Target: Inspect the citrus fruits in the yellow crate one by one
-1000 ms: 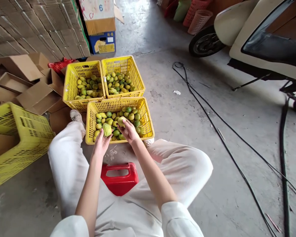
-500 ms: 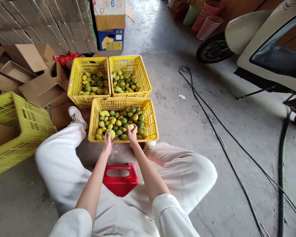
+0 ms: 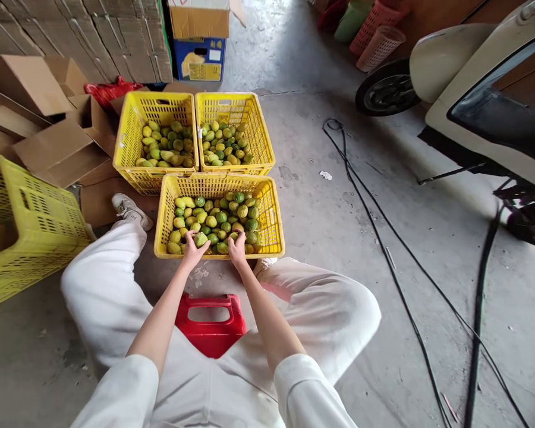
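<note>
A yellow plastic crate [image 3: 276,229] full of yellow and green lemons [image 3: 211,221] stands on the floor between my feet. At its near edge, my left hand [image 3: 193,249] curls round a yellow-green lemon [image 3: 200,239]. My right hand [image 3: 237,249], a little to the right, has its fingers closed about another lemon [image 3: 233,236], mostly covered by the fingers. Both hands are low over the fruit, just inside the near rim.
Two more yellow crates, one at left [image 3: 125,134] and one at right [image 3: 267,142], hold lemons behind. A tipped crate [image 3: 53,217] and cardboard boxes [image 3: 56,148] lie left. Between my legs is a red plastic seat [image 3: 211,339]. Black cables [image 3: 374,220] and a scooter [image 3: 432,71] are right.
Both hands have lowered toward the fruit in the near crate, each still with a lemon. They have also moved farther apart. The camera view has shifted somewhat.
</note>
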Demonstrator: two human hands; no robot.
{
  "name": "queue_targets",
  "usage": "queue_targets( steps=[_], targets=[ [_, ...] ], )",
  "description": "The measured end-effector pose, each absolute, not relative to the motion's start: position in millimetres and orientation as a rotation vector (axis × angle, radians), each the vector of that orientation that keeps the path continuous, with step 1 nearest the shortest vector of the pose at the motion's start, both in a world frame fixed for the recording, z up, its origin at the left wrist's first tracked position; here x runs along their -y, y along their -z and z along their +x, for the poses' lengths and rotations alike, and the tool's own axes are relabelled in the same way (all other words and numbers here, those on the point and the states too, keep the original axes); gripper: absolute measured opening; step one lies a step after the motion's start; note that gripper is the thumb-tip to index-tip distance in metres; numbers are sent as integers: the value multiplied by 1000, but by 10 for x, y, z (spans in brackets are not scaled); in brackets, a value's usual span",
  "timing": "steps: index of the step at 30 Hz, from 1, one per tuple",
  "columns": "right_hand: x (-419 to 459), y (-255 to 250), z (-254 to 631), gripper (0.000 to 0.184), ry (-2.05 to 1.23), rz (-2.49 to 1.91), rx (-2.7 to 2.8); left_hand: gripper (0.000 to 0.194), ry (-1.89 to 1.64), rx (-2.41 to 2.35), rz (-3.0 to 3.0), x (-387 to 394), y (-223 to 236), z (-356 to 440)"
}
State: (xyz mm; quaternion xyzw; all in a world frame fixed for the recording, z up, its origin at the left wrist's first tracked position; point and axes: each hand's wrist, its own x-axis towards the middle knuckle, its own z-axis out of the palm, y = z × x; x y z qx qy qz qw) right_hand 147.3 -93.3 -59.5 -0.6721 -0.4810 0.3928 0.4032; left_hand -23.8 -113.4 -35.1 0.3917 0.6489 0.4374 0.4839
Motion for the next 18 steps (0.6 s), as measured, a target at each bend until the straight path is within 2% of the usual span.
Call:
queue_targets(
  steps=[9,18],
  targets=[
    [907,698,1452,31,-1048,-1746,1348,39,-798,-1639,1182,1108,366,-210],
    [894,518,1480,42,-1172,-1716,1179,50,-784,-1572,966,1041,225,-265]
  ],
)
